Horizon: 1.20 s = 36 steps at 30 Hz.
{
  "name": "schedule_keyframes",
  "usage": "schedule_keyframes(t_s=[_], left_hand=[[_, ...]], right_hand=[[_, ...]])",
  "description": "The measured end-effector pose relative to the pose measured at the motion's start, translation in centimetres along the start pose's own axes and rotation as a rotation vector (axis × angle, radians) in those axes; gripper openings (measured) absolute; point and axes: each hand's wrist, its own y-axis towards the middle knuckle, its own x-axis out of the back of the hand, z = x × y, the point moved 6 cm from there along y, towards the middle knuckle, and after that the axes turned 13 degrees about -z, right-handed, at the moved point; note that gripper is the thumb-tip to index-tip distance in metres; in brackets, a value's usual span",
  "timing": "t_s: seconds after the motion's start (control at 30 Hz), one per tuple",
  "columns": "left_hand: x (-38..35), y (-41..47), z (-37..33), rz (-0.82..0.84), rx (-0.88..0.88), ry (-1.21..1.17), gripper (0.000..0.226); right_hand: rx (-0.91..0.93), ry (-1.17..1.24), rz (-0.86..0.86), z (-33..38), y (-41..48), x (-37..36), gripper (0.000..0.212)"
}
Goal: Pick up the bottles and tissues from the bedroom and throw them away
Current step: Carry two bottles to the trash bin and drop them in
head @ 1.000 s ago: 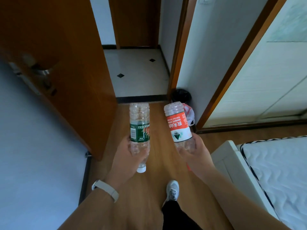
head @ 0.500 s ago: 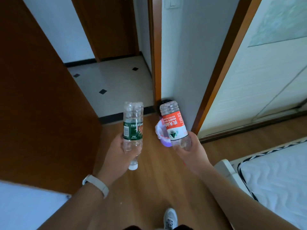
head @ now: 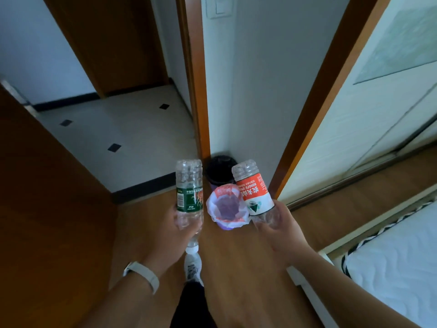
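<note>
Got my left hand (head: 170,233) with fingers wrapped round the green bottle (head: 189,197) and my right hand (head: 281,233) with fingers clamped on the red bottle (head: 254,195), both bottles held base-up above the wood floor (head: 236,268). The lined bin (head: 211,209) shows right between the two bottles, lower down. There's a black bin (head: 220,169) behind it in the corner by the doorframe, and the bed (head: 390,268) is off to my right.

At frame centre a lined bin (head: 227,209) stands on the floor (head: 238,268), seen between the left bottle (head: 189,192) in the left hand (head: 170,235) and the right bottle (head: 253,192) in the right hand (head: 283,230). A second bin (head: 220,169) stands behind it, the bed (head: 397,268) at lower right.
</note>
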Motion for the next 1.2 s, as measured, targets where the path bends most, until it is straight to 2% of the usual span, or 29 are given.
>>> schedule_keyframes(t_s=[0.17, 0.33, 0.4, 0.47, 0.7, 0.93, 1.03, 1.2], left_hand=[[-1.7, 11.0, 1.4, 0.134, 0.051, -0.065, 0.039], [-1.5, 20.9, 1.6, 0.199, 0.083, -0.075, 0.041], [-1.7, 24.1, 1.6, 0.221, 0.081, -0.069, 0.039], [-2.1, 26.1, 1.5, 0.237, 0.086, -0.073, 0.034], [-6.0, 30.0, 2.5, 0.281, 0.156, -0.076, 0.033], [-13.8, 34.3, 9.0, 0.271, 0.282, -0.043, 0.042], [-18.1, 36.5, 14.6, 0.243, 0.345, 0.005, 0.044], [-25.5, 39.9, 26.1, 0.216, 0.334, 0.106, 0.044]], right_hand=[[-0.082, -0.053, -0.092, 2.8, 7.0, -3.2, 0.039], [-0.120, -0.114, -0.158, 6.5, 13.2, -6.9, 0.036], [-0.154, -0.115, -0.166, 6.8, 15.3, -8.3, 0.042], [-0.192, -0.123, -0.168, 6.4, 16.7, -9.4, 0.052], [-0.277, -0.165, -0.166, 3.1, 21.9, -12.2, 0.060], [-0.378, -0.134, -0.097, -7.0, 29.3, -17.0, 0.065], [-0.411, -0.120, -0.077, -13.3, 33.1, -19.9, 0.067], [-0.432, -0.078, -0.060, -25.4, 38.7, -25.4, 0.069]])
